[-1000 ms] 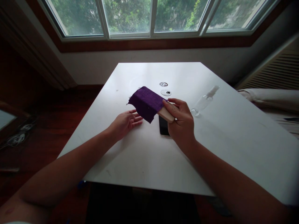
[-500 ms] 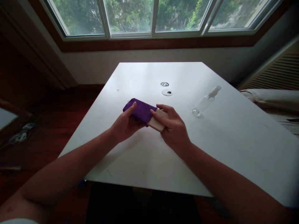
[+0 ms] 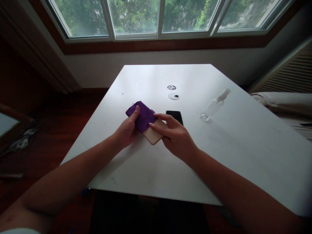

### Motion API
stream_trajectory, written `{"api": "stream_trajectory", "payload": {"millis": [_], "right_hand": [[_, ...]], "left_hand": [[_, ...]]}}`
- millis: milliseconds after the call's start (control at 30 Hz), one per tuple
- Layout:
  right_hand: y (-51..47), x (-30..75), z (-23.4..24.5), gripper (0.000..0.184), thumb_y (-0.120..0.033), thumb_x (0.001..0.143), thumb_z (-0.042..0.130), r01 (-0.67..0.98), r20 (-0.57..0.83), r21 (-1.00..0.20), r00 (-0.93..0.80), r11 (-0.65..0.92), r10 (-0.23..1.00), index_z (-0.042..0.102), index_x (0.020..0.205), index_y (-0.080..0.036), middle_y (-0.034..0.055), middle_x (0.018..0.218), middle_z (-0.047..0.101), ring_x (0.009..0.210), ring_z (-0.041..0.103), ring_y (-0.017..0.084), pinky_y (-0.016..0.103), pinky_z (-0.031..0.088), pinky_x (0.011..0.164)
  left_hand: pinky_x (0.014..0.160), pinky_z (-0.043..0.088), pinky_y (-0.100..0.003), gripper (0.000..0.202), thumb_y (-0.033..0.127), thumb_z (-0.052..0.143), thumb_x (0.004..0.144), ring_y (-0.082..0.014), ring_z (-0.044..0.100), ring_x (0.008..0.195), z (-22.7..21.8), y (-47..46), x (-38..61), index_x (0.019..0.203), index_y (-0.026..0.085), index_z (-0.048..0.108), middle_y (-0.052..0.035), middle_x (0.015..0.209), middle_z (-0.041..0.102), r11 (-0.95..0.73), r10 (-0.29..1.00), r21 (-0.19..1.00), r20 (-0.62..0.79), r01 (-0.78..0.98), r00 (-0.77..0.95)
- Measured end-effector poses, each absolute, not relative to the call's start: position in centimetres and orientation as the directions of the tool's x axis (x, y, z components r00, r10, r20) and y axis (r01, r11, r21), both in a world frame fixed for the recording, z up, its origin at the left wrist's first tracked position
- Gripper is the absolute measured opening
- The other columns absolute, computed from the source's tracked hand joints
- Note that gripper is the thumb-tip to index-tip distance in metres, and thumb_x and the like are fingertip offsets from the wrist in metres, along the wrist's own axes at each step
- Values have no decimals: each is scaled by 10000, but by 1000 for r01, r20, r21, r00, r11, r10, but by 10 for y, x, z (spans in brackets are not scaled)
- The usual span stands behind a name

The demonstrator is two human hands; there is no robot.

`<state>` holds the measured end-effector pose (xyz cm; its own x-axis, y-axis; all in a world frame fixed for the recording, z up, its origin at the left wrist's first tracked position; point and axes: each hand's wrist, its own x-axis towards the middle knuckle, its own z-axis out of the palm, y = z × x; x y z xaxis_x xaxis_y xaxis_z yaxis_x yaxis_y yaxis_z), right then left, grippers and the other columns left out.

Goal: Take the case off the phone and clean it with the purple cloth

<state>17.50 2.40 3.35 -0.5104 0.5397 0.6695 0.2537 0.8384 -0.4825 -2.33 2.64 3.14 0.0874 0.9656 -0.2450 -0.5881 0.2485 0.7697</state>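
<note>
Left grip pinching purple cloth, right grip holding tan phone, black phone just behind, spray bottle farther right

Two bare hands are meeting out in front of the person.
The left hand is gripping, thumb laid over the top, fingers curled underneath. The right hand is pinching from the other side, fingers stretched flat, thumb out of sight. The left forearm and right forearm are angling inward.
</note>
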Motion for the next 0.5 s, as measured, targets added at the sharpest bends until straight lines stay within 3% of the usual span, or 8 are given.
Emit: {"api": "stream_trajectory", "payload": {"millis": [200,400,500], "right_hand": [[21,174,34,532,-33,926,490,253,716,-472,-450,845,534,685,1317,-334,60,1453,550,1309,575,236,434,556,1049],[27,179,35,554,-17,895,486,407,741,-482,-283,776,609,696,1311,-316,78,1392,578,1274,583,256,449,545,1039],[34,184,35,525,-59,893,531,457,746,-494,-215,740,630,700,1303,-340,62,1394,576,1227,600,261,455,551,1018]], "left_hand": [[910,589,-328,584,669,619,887,-244,692,1064,25,30,-26,1157,156,690,-129,1164,722,210,977,817,-188,-537,98],[786,604,-298,506,610,654,893,-192,686,864,31,31,-28,1062,133,679,-137,1072,710,286,955,819,-288,-498,76],[873,599,-311,395,452,737,880,-200,693,936,29,32,-31,1069,116,649,-150,1100,682,273,946,846,-322,-458,-31]]}}
